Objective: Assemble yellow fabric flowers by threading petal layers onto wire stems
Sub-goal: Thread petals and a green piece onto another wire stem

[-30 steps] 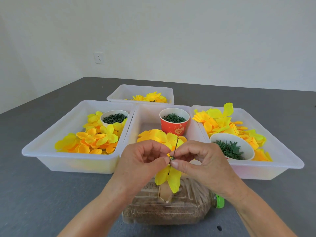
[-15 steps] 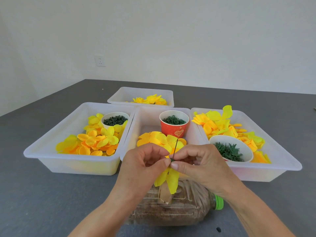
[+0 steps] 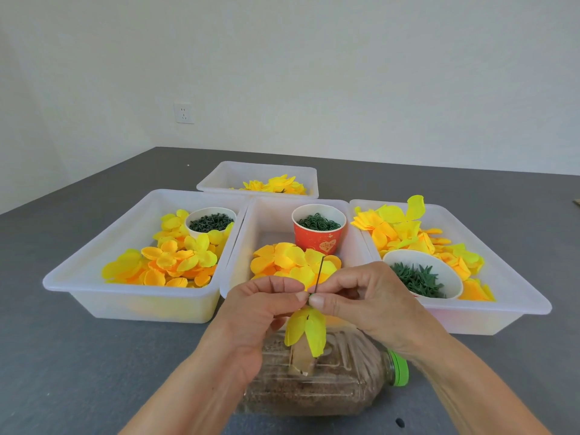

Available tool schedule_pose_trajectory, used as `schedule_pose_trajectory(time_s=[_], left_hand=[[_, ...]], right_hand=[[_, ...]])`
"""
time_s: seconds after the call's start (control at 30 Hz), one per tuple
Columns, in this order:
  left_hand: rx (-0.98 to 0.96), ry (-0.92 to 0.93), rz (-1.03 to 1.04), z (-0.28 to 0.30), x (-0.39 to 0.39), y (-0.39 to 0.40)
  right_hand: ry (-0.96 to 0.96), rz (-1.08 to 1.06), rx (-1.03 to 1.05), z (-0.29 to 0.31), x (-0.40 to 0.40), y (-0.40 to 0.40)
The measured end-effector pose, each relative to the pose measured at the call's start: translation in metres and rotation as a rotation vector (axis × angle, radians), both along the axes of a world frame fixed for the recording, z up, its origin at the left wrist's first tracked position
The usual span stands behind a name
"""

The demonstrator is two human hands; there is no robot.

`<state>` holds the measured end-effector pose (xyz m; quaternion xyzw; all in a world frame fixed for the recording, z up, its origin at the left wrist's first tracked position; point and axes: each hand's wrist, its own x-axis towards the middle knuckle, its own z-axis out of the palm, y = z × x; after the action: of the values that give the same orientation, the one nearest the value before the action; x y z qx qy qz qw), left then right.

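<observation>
A thin dark wire stem (image 3: 319, 274) sticks up between my two hands, over the front of the middle tray. My left hand (image 3: 260, 312) and my right hand (image 3: 367, 301) both pinch the stem where their fingertips meet. Below the fingertips hangs a yellow petal layer (image 3: 306, 331), threaded on the stem. The part of the stem under the fingers is hidden.
Three white trays stand side by side: left tray (image 3: 94, 277) with petals and a white cup (image 3: 209, 220), middle tray (image 3: 270, 215) with petals and a red cup (image 3: 318, 229), right tray (image 3: 502, 277) with petals and a white bowl (image 3: 422, 276). A far tray (image 3: 232, 175) holds finished flowers. A plastic bottle (image 3: 329, 381) lies below my hands.
The hands hold the same pinch on the stem. The view has tilted a little, so the trays sit lower in the frame.
</observation>
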<state>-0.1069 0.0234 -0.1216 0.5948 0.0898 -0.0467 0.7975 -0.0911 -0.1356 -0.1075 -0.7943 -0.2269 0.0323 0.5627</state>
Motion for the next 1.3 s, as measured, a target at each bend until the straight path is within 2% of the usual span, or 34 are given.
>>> schedule_pose_trajectory(time_s=[0.17, 0.5, 0.63, 0.8, 0.9, 1.03, 1.3], left_hand=[[0.03, 0.037, 0.012, 0.0, 0.006, 0.0], [0.115, 0.041, 0.021, -0.002, 0.008, 0.0], [0.163, -0.021, 0.028, -0.004, 0.005, 0.0], [0.208, -0.119, -0.024, -0.003, 0.0, 0.002], [0.302, -0.233, -0.004, -0.005, -0.004, 0.003], [0.553, -0.352, 0.023, -0.006, -0.006, 0.005], [0.779, -0.475, -0.022, -0.003, -0.003, 0.008]], right_hand=[[0.081, -0.035, 0.029, -0.003, 0.001, 0.002], [0.134, -0.047, -0.051, -0.001, -0.001, 0.002], [0.222, -0.004, 0.062, -0.002, -0.003, 0.001], [0.148, -0.043, 0.071, 0.002, -0.001, -0.004], [0.085, -0.052, 0.017, 0.002, -0.004, -0.004], [0.052, -0.1, -0.052, -0.001, -0.004, -0.002], [-0.005, -0.074, -0.148, -0.002, -0.001, 0.0]])
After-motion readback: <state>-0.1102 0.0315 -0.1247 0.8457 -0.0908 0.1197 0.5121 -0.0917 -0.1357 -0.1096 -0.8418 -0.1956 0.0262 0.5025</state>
